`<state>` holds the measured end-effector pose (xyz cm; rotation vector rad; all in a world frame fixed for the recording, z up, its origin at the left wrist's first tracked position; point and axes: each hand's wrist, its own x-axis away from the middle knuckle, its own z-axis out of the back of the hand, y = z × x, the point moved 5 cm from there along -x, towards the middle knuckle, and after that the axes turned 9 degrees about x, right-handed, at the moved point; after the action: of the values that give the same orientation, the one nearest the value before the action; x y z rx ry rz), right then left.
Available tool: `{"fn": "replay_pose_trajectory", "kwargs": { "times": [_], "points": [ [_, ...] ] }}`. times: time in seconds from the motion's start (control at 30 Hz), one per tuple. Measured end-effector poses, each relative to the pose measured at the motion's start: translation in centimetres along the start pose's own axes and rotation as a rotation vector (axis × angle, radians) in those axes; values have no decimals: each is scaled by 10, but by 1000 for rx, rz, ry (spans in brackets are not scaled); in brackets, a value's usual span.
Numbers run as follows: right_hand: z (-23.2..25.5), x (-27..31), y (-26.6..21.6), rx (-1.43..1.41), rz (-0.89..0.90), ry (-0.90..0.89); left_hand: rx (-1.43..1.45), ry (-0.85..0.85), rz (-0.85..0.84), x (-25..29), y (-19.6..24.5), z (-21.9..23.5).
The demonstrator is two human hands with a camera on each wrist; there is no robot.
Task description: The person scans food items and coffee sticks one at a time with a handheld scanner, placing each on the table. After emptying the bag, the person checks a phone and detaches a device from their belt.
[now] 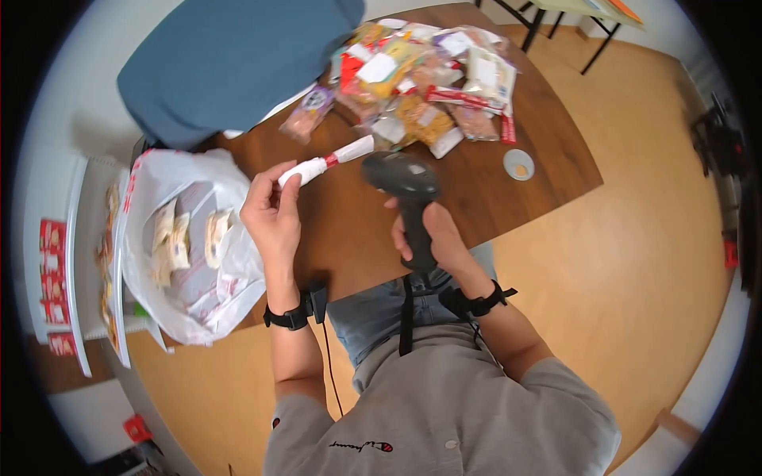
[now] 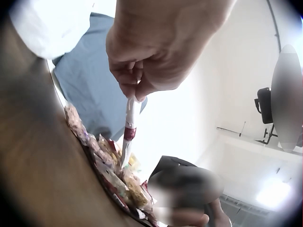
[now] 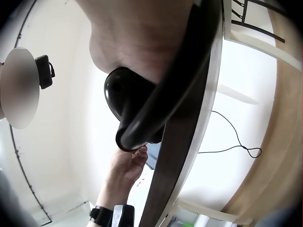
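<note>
My left hand (image 1: 271, 208) pinches one end of a slim white packet (image 1: 349, 151) with a red band, held out over the brown table. In the left wrist view the packet (image 2: 132, 113) hangs from thumb and fingertips. My right hand (image 1: 446, 242) grips the handle of a black handheld barcode scanner (image 1: 403, 176), its head turned toward the packet. The right wrist view shows the dark scanner (image 3: 125, 90) up close, with its cable looping in front and the fingers largely hidden. Beyond the packet lies a pile of bagged snacks (image 1: 421, 119).
A white plastic bag (image 1: 139, 262) with several pale packets inside stands open at the left. Beside it is a shelf (image 1: 73, 262) with red packs. A blue chair back (image 1: 238, 63) rises behind the table (image 1: 341, 246). A small round dish (image 1: 519, 165) sits near the right edge.
</note>
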<state>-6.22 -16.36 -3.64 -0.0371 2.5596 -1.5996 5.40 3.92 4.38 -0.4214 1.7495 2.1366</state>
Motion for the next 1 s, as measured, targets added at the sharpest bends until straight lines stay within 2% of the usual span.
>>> {"fn": "replay_pose_trajectory", "kwargs": {
  "times": [0.17,0.23,0.5,0.6,0.7,0.77,0.83,0.87,1.0],
  "points": [
    [-1,-2,-5,1,7,24,24,-64,4,4,0,-12],
    [1,-4,-1,-17,-53,43,74,-25,10,5,1,-7],
    [2,-6,1,-11,-55,23,104,-2,20,9,6,2],
    [-1,-6,-2,-35,-54,34,192,52,88,0,5,4],
    [-1,-5,-5,-41,-53,42,177,-2,10,-14,18,-6],
    [-2,-6,-4,-34,-58,35,399,-83,44,-40,32,-52],
    [-1,-7,-3,-39,-46,48,501,-191,-31,-61,40,-92],
    [-2,-6,-3,-31,-51,36,390,-251,1,-69,36,-106],
    [0,-5,-6,-5,-31,63,420,-264,116,-62,49,-121]
  ]
}}
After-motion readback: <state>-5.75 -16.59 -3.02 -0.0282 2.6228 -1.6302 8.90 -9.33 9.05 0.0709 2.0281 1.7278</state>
